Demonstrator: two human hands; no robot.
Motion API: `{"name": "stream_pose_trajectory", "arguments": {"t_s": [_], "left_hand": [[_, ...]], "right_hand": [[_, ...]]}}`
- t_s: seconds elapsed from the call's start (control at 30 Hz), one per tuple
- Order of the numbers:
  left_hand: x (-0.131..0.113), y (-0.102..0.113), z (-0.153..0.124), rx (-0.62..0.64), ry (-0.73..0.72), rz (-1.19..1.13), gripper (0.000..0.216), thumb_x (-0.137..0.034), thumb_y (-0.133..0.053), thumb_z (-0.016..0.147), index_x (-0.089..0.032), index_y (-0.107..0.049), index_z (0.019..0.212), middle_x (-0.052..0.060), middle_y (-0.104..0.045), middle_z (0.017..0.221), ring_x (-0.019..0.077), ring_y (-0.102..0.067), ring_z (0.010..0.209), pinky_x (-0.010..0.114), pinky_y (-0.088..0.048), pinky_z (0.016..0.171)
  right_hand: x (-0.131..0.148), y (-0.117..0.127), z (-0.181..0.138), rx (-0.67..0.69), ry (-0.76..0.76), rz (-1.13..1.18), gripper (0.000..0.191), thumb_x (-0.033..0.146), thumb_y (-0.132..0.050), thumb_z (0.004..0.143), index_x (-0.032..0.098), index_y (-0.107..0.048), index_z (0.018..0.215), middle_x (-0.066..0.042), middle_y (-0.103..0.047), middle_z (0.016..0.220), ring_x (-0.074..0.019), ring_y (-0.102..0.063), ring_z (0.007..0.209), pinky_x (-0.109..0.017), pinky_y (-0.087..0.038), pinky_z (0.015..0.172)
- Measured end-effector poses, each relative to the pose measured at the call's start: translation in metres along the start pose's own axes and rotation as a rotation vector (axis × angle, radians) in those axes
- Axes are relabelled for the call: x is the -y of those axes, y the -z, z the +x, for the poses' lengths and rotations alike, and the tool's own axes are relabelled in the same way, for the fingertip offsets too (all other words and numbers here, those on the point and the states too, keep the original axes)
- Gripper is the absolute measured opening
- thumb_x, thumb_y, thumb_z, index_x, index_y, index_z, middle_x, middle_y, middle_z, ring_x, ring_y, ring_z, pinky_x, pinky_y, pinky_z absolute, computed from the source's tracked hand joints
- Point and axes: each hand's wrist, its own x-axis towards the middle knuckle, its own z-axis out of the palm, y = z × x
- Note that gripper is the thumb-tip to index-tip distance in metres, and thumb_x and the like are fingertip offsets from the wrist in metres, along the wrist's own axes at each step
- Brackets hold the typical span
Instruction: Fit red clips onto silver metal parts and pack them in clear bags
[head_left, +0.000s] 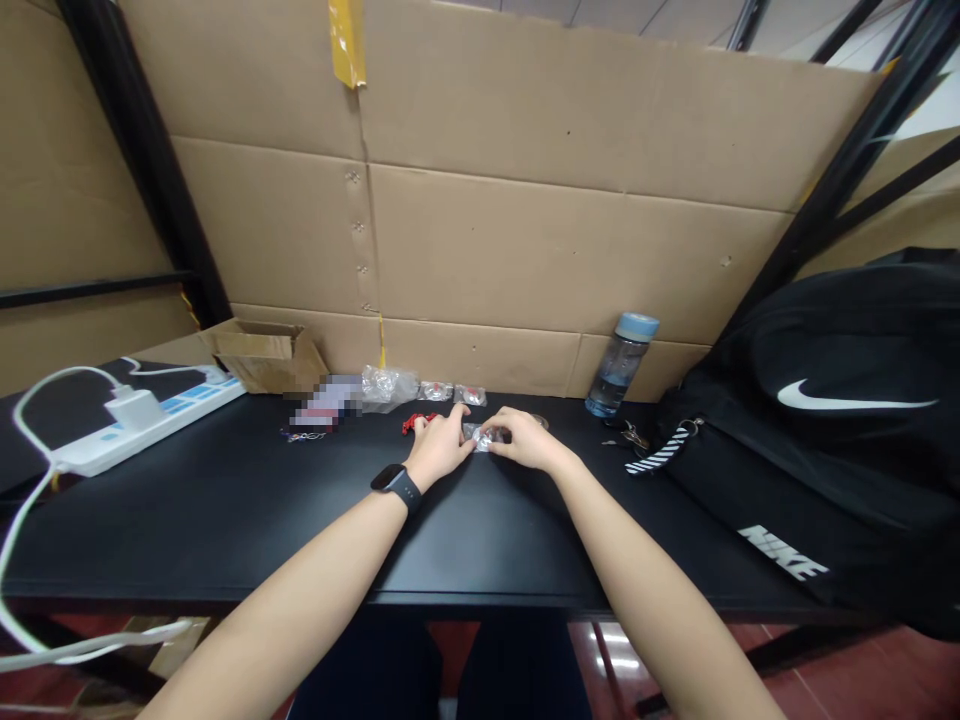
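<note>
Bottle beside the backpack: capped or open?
Capped: a light-blue lid covers the top of the clear water bottle. Whether it's screwed tight, cannot tell.

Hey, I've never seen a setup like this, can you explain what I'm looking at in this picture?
There's no machine here. A camera worn on a person's head looks forward and down at their bare left hand and right hand. Both have fingertips at a small clear packet on the black table; how firmly it's held, I can't tell. Around them lie a power strip, a box and a clear bag toward the left, and a bottle, keys and a backpack toward the right.
</note>
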Motion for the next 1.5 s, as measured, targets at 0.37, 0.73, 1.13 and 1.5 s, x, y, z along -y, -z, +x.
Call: {"name": "stream_pose_trajectory", "arguments": {"t_s": [0.37,0.73,1.13,1.5], "left_hand": [[0.019,0.038,0.008,-0.247,0.133,0.07,0.024,-0.025,-0.05,0.087,-0.026,-0.059,0.109,0.005,-0.074,0.088,0.0269,-0.064,0.096,0.044,-0.032,0.092],[0.089,0.057,0.018,-0.116,0.062,0.122,0.025,-0.036,-0.063,0.08,-0.03,-0.07,0.104,0.006,-0.062,0.117,0.0292,-0.053,0.118,0.042,-0.039,0.097],[0.062,0.026,0.021,-0.13,0.12,0.227,0.012,-0.03,-0.064,0.081,-0.025,-0.074,0.085,0.01,-0.063,0.113,0.0351,-0.05,0.114,0.05,-0.037,0.094],[0.053,0.035,0.019,-0.178,0.111,0.08,0.011,-0.032,-0.061,0.083,-0.025,-0.07,0.085,0.004,-0.073,0.093,0.0283,-0.063,0.097,0.043,-0.038,0.087]], "right_hand": [[-0.011,-0.005,0.01,-0.052,-0.23,-0.317,0.028,0.032,-0.057,0.092,0.029,-0.071,0.116,-0.011,-0.064,0.125,-0.0295,-0.054,0.113,-0.048,-0.031,0.094],[-0.049,-0.012,0.03,-0.01,-0.375,-0.3,0.045,0.036,-0.041,0.099,0.038,-0.045,0.143,-0.007,-0.038,0.156,-0.0357,-0.035,0.139,-0.064,-0.026,0.103],[-0.089,0.019,-0.012,-0.021,-0.353,-0.033,0.036,0.029,-0.075,0.074,0.025,-0.073,0.109,-0.004,-0.075,0.105,-0.0212,-0.069,0.095,-0.029,-0.049,0.086],[-0.095,0.018,-0.011,-0.127,-0.315,0.12,0.043,0.023,-0.079,0.071,0.02,-0.073,0.113,-0.008,-0.074,0.107,-0.0181,-0.069,0.082,-0.027,-0.051,0.082]]}}
